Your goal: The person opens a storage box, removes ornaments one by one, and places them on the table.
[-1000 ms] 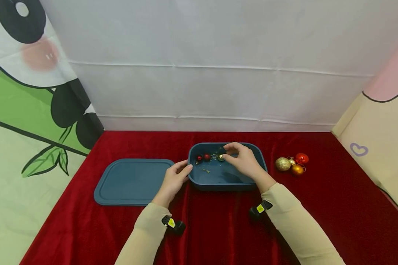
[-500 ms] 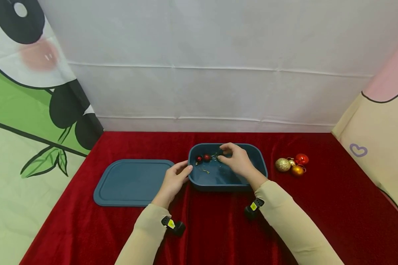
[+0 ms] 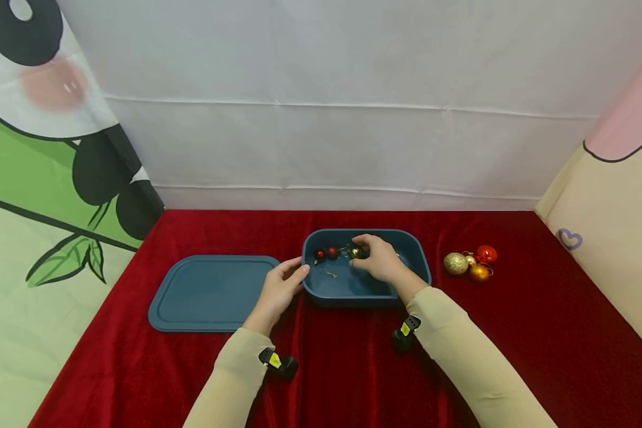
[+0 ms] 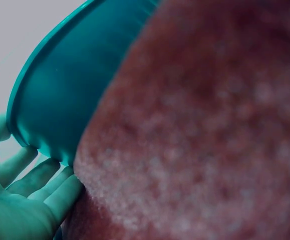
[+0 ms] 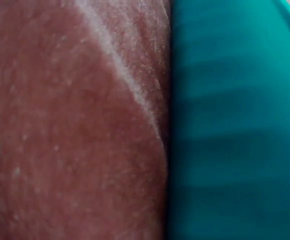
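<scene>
The blue rectangular box (image 3: 366,300) stands without its lid on red cloth. My left hand (image 3: 275,291) touches its left end; in the left wrist view its fairly straight fingers (image 4: 35,177) lie against the outer wall, the thumb near the rim. Inside the box, my right hand (image 3: 380,258) has its thumb and fingers curled round a small gold Christmas bauble (image 3: 355,252); how firmly is hard to see. Beside that lie a red bauble (image 3: 332,253) and a smaller red bauble (image 3: 319,254), with a gold string (image 3: 327,273) in front. Only the box wall (image 5: 234,120) and cloth show in the right wrist view.
The flat blue lid (image 3: 214,294) lies left of the box. To its right sit a glittery gold bauble (image 3: 455,263), a red bauble (image 3: 485,254), an orange-gold bauble (image 3: 480,273) and a small gold bauble (image 3: 470,260). White fabric (image 3: 321,148) hangs behind the table.
My right hand has shifted a little left, its thumb and fingers now round the small gold bauble. That bauble has kept its place in the box, and the left hand has stayed put.
</scene>
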Demonstrator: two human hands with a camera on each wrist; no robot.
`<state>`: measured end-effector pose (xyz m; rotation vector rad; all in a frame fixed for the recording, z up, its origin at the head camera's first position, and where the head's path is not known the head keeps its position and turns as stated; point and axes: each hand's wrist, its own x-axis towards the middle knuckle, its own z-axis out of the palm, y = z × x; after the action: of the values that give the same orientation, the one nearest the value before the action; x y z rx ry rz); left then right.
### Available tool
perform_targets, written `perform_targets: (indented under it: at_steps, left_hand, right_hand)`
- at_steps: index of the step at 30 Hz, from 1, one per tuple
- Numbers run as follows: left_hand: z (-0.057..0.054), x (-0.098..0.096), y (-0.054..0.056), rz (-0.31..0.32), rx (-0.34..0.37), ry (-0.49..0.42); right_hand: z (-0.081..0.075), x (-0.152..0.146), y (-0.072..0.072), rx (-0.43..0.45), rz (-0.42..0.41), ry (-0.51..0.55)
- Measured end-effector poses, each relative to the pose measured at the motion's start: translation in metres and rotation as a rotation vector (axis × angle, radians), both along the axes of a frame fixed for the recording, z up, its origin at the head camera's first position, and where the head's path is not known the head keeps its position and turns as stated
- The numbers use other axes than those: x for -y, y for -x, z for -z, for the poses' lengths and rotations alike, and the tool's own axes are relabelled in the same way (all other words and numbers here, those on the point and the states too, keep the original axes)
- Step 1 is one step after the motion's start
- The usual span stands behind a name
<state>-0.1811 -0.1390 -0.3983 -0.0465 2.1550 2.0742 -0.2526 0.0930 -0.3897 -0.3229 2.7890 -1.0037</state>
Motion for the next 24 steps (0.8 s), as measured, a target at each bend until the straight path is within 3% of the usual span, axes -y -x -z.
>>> perform_targets:
  at_steps: [12,17,20,24]
  left_hand:
    - [-0.003,0.000,-0.002,-0.002,0.004,0.001]
    - [-0.004,0.000,-0.002,-0.002,0.005,0.012]
    - [-0.001,0.001,0.000,0.002,-0.001,0.010]
    - [0.013,0.003,0.007,-0.004,-0.003,-0.007]
  right_hand:
    - [0.000,0.002,-0.002,-0.068,-0.051,-0.108]
    - [-0.002,0.004,-0.004,-0.050,-0.043,-0.111]
    - [-0.002,0.004,-0.005,-0.037,-0.033,-0.111]
    - [-0.001,0.003,-0.005,-0.023,-0.018,-0.095]
